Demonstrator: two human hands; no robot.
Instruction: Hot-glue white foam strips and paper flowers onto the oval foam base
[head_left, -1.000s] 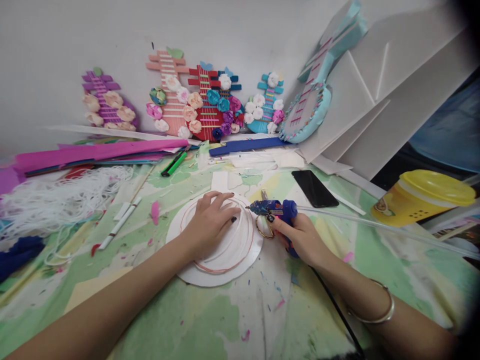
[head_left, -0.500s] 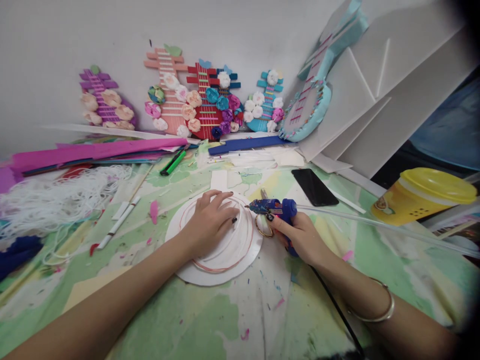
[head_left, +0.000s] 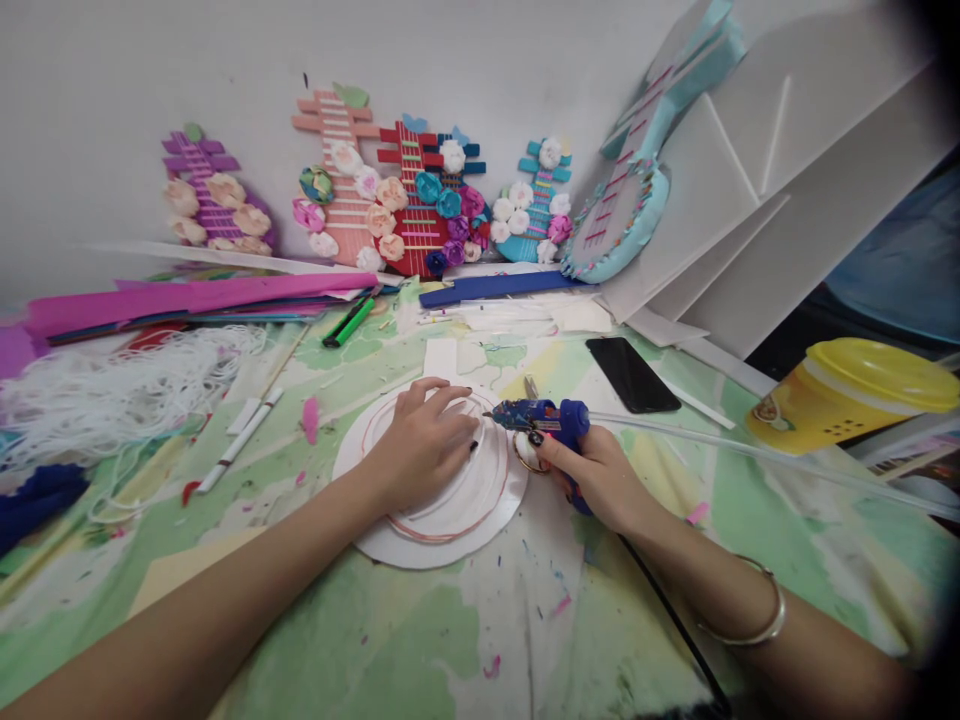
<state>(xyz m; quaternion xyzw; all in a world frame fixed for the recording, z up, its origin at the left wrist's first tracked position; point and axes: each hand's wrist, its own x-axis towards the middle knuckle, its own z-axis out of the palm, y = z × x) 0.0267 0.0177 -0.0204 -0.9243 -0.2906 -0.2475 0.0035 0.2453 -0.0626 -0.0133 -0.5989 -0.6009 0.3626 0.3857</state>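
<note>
Backdrop: pale wall (head_left: 247,50); green-and-white patterned cover over the desk (head_left: 420,640), scattered with small scraps.
Left edge of desk: tangle of white cord (head_left: 142,400); inward from it, a white stick (head_left: 240,440).
Far edge, left to centre: magenta sheets (head_left: 202,295); green-and-black cutter (head_left: 350,320); behind, finished-looking lute shapes against the wall, with strings and flowers, the peach one (head_left: 352,235) among them.
Left hand: laid over the white disc, fingers spread and slightly bent, gripping nothing visible; whether fingertips pin a strand, cannot tell.
White disc (head_left: 442,556): flat, middle of desk; white tab (head_left: 441,357) at its far rim, join unclear.
Done on disc: round outline, reddish ring (head_left: 442,539) inside the rim, pale curved lines within; part hidden by the left hand (head_left: 427,440).
Left on disc: outer band plain, no flowers visible; I judge it well short of the lutes behind.
Glue gun (head_left: 555,415): nozzle near the left fingertips, above the disc's right side; contact unclear. Scissors (head_left: 530,388) just behind.
Right hand (head_left: 596,465): wrapped firmly round the gun's grip.
Right side of desk: black phone (head_left: 632,375), then yellow tub (head_left: 855,395).
</note>
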